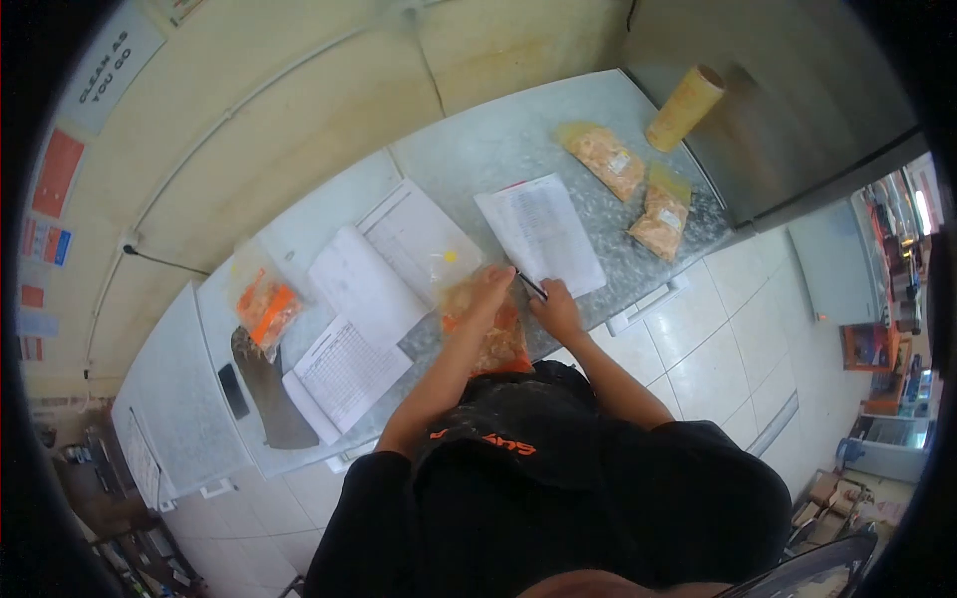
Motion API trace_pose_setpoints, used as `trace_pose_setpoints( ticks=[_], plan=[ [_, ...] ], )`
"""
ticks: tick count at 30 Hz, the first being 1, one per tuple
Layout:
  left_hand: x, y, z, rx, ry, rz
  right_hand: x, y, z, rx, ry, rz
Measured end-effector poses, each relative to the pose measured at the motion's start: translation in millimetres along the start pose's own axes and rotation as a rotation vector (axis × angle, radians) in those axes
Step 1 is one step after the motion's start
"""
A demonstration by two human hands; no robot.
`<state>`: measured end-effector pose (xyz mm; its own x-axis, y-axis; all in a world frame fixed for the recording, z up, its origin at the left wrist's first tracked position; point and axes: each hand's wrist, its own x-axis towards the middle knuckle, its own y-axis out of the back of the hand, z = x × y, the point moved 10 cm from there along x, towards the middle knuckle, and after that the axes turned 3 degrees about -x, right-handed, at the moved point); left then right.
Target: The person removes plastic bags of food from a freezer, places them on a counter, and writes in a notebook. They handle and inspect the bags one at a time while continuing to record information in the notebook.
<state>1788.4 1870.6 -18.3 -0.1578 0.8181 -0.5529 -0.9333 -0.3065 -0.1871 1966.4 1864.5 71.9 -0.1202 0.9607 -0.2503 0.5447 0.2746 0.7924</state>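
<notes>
The right hand is closed around a pen; the left hand is half-curled, its hold I cannot tell. The bag lies at the surface's near edge, seemingly for easy reach.

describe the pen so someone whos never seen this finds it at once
Start at the long worktop and go to its near edge, where the left hand and right hand lie close together by white sheets. The pen slants between them, its near end in the right hand. Unlike the pale sheets and the bag beside the left hand, it is thin and dark.
</notes>
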Motion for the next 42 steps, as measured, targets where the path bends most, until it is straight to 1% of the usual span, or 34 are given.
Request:
trace_pose_setpoints(
  ticks=[1, 2, 3, 4, 6, 7, 10, 13, 16, 19, 20, 22, 25, 28, 29, 31, 32, 35, 37, 39, 42],
  plan=[
    [4, -8, 2, 0.007, 0.015, 0.076, -2, -1, 4, 0.086, 0.039, 0.035],
    [6, -20, 0, -0.007, 0.064, 0.037, -4, -2, 9, 0.170, 0.077, 0.067],
    [-19, -37, 30, -0.022, 0.117, 0.003, -11, 4, 3, 0.247, 0.127, 0.026],
    [-34, -50, 44, -0.037, 0.170, -0.030, -16, 12, 2, 0.275, 0.169, 0.003],
    [-1, -38, 20, 0.045, 0.026, -0.017, -25, 22, 4, 0.342, 0.247, -0.043],
    [6, -36, 19, 0.091, -0.047, -0.012, -22, 30, 23, 0.274, 0.129, 0.012],
    [13, -46, -1, -0.161, 0.032, -0.069, -20, 66, 68, -0.110, -0.032, 0.364],
    [7, -66, -4, -0.189, 0.014, -0.085, -16, 73, 85, -0.032, -0.137, 0.417],
    [8, -77, 1, -0.146, 0.002, -0.082, -1, 65, 90, 0.192, -0.246, 0.219],
    [15, -84, 6, -0.163, 0.076, -0.218, 11, 60, 75, 0.453, -0.061, 0.322],
    [13, -83, 7, -0.230, 0.110, -0.233, 12, 55, 60, 0.513, 0.038, 0.295],
    [-3, -90, 33, -0.361, 0.173, -0.264, 6, 61, 16, 0.633, 0.238, 0.244],
    [-8, -59, 61, -0.397, 0.059, 0.035, -6, 40, -31, 0.290, 0.312, -0.208],
    [-14, -28, 96, -0.590, -0.015, -0.028, -24, 14, -48, 0.382, 0.493, -0.484],
    [-18, -21, 110, -0.335, -0.103, -0.005, -30, 8, -53, 0.427, 0.611, -0.464],
    [-27, -17, 144, 0.176, -0.273, 0.039, -33, 2, -53, 0.526, 0.578, -0.582],
    [-22, -6, 140, 0.202, -0.274, 0.048, -34, -1, -54, 0.574, 0.561, -0.642],
    [-13, 21, 122, 0.255, -0.269, 0.086, -21, 17, -26, 0.696, 0.014, -0.806],
    [-14, 28, 119, 0.259, -0.271, 0.121, -1, 30, 6, 0.683, -0.016, -0.609],
    [-12, 33, 114, 0.271, -0.293, 0.115, 24, 46, 48, 0.397, 0.200, -0.197],
    [-13, 34, 113, 0.269, -0.291, 0.110, 23, 92, 80, 0.105, 0.031, 0.174]
  ],
)
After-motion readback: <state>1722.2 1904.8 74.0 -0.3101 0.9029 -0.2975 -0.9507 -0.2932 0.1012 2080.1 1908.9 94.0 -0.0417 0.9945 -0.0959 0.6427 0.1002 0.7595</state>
